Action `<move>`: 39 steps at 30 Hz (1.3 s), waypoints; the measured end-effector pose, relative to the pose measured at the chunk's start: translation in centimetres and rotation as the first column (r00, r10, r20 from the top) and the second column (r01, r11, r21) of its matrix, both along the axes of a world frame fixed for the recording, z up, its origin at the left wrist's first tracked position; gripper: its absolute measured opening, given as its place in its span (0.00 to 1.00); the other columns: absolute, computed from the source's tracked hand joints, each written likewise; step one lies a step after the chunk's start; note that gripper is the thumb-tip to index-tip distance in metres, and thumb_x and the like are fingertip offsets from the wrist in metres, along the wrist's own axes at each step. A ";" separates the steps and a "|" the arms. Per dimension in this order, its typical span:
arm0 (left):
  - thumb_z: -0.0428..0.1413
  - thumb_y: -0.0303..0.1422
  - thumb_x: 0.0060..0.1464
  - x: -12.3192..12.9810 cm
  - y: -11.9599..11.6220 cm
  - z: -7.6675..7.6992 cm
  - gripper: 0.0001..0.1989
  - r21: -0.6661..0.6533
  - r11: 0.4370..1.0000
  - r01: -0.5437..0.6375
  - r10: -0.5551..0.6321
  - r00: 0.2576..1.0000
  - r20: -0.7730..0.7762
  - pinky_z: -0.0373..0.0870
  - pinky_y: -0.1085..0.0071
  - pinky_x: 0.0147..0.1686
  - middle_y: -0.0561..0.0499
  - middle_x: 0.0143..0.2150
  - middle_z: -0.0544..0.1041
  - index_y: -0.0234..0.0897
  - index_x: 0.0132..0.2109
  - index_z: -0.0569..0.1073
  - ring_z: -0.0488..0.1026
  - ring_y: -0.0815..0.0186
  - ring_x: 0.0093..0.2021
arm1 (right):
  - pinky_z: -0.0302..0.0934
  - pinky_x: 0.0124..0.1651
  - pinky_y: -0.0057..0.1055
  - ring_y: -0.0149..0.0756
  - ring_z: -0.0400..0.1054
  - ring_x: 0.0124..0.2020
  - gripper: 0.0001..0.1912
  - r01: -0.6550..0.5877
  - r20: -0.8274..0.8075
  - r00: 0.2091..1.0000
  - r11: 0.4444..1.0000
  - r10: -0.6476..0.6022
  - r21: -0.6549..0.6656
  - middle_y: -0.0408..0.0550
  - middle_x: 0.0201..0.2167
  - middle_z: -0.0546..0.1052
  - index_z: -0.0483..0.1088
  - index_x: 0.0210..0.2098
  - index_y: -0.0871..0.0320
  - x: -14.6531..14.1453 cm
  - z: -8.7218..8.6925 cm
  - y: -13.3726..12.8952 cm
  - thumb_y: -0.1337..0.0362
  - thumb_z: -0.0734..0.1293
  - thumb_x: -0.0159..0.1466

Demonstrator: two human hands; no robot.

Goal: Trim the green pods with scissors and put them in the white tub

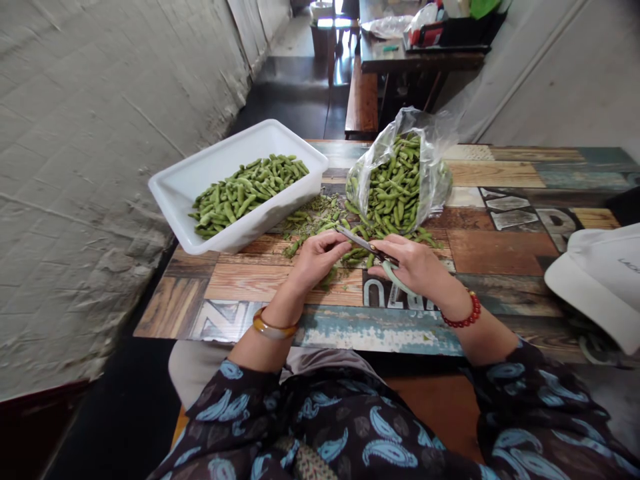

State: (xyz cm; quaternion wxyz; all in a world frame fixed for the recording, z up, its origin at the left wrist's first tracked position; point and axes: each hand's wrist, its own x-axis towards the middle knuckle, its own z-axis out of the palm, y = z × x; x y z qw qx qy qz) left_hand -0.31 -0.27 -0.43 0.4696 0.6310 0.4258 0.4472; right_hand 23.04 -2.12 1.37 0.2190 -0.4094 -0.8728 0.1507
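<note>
My right hand (413,263) is closed around scissors (395,275) with pale green handles. Their blades point left, with the tips beside the fingers of my left hand (323,257). My left hand is pinched closed, seemingly on an edamame pod mostly hidden by the fingers. Just beyond my hands, loose pods and small trimmings (320,212) lie scattered on the table. A clear plastic bag (430,167) lies open toward me, with a heap of edamame pods (395,183) spilling out. To the left, a white plastic tub (295,193) contains many pods (245,193).
The patchwork wood-look table (250,283) runs across in front of me. A white cap (600,273) rests at its right side. A rough white wall (100,133) stands close on the left. Farther back are a bench (363,100) and another table (375,63) with things on it.
</note>
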 end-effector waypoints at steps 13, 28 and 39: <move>0.67 0.33 0.46 -0.2 0.2 0.7 0.14 -0.368 0.930 0.001 0.184 0.865 0.466 0.62 0.79 0.26 0.55 0.27 0.75 0.35 0.36 0.69 0.66 0.75 0.23 | 0.69 0.42 0.39 0.46 0.73 0.39 0.23 0.128 -0.135 0.984 0.990 -0.119 0.056 0.53 0.41 0.76 0.72 0.53 0.56 0.4 -0.7 0.5 0.51 0.70 0.64; 0.68 0.40 0.50 0.2 -0.2 0.5 0.19 -0.357 0.905 0.232 0.006 0.831 0.557 0.69 0.76 0.28 0.48 0.32 0.82 0.35 0.38 0.67 0.75 0.71 0.25 | 0.68 0.44 0.39 0.44 0.71 0.42 0.28 0.018 -0.096 0.995 0.999 -0.021 -0.037 0.54 0.46 0.74 0.68 0.60 0.54 -0.4 -0.5 0.3 0.54 0.72 0.63; 0.66 0.43 0.52 0.5 -0.4 0.4 0.19 -0.286 0.906 0.313 -0.125 0.842 0.525 0.70 0.73 0.31 0.47 0.33 0.82 0.34 0.39 0.68 0.76 0.69 0.27 | 0.68 0.44 0.38 0.43 0.71 0.41 0.26 -0.024 -0.147 0.989 1.000 0.021 -0.020 0.53 0.44 0.74 0.69 0.58 0.54 -0.7 -0.4 0.2 0.54 0.72 0.63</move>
